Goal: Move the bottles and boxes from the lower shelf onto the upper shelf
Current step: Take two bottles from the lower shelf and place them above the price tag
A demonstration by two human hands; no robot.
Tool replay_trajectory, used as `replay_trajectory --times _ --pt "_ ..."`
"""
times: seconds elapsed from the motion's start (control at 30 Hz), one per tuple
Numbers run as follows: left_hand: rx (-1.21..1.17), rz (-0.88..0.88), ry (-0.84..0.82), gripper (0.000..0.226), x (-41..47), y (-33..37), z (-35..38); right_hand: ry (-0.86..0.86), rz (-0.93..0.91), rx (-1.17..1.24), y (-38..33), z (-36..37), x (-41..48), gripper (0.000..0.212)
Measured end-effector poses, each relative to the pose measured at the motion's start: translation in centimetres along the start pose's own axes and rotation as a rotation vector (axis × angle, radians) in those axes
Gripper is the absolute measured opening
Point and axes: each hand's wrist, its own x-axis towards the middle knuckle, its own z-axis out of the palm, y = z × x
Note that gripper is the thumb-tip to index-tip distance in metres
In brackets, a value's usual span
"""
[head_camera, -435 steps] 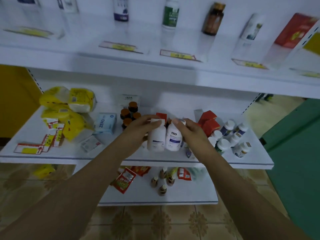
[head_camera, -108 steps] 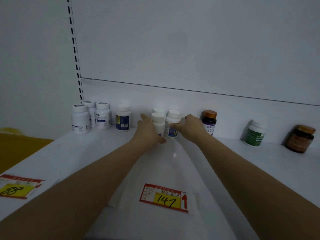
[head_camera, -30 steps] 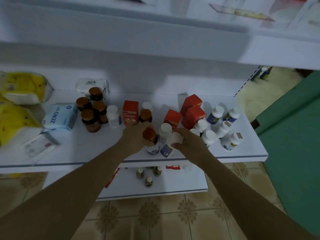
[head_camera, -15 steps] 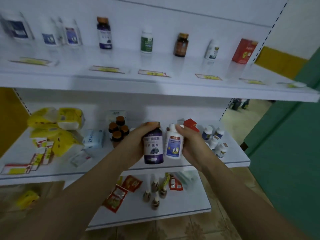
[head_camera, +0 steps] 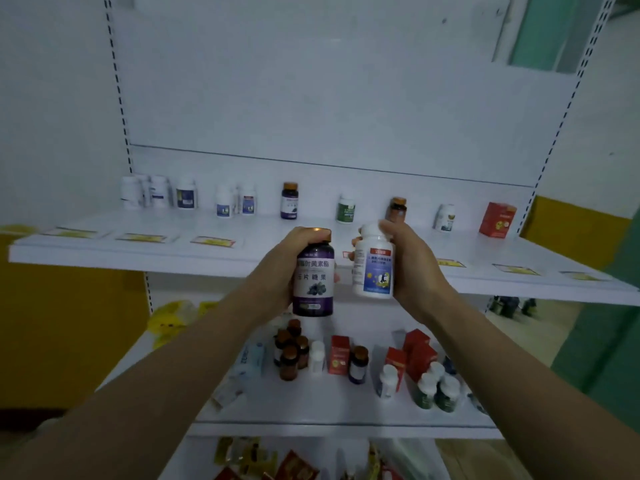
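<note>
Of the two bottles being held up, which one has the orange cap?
The purple bottle in the left hand; the right hand holds a white bottle with a white cap.

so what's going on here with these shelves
A person is moving stock up a level. The left hand grips a purple bottle and the right hand a white bottle, both held upright in front of the upper shelf, not yet set down. A row of bottles and a red box stand along its back. More bottles and red boxes wait on the lower shelf.
</note>
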Motion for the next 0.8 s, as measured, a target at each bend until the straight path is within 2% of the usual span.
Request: replay_trajectory --times 0.17,0.33,0.5,0.67,0.8 --pt "-0.018 0.035 0.032 0.013 -0.1 2.6 -1.1 -0.032 -0.028 -0.039 -0.6 2.1 1.0 0.029" --pt "0.229 0.100 -0.008 0.033 1.6 3.8 -2.5 -0.033 -0.059 -0.063 -0.7 3.1 2.9 0.025" --pt "0.287 0.101 -0.019 0.021 4.7 4.5 -3.9 -0.033 -0.047 -0.103 -0.5 3.2 6.4 0.027" --pt "0.297 0.076 0.041 0.034 9.1 4.3 -6.6 -0.105 -0.058 -0.185 0.4 4.3 12.1 0.022" --pt "0.296 0.101 0.139 0.029 12.1 4.9 -9.9 -0.169 -0.089 -0.295 1.5 6.1 17.4 0.018"
